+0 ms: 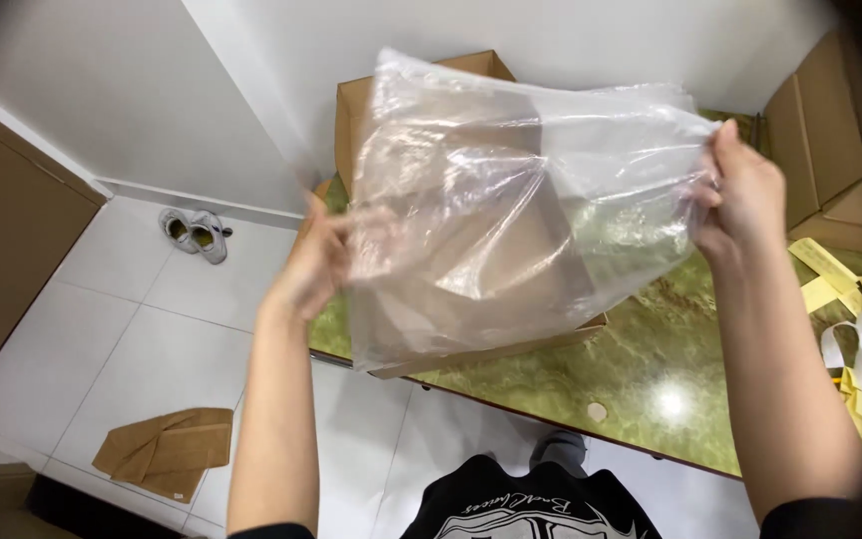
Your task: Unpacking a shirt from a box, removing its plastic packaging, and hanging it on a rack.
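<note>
Both arms raised, left hand (pixel 316 265) and right hand (pixel 740 195) fingers pinch the clear plastic bag (pixel 511 210) taut.

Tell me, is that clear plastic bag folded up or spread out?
Spread out. The clear plastic bag is stretched wide between the left hand and right hand, with the cardboard box visible through it.

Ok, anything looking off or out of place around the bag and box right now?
A flattened piece of cardboard lies loose on the tiled floor, and the open cardboard box overhangs the green table's edge. The clear plastic bag looks intact.
</note>
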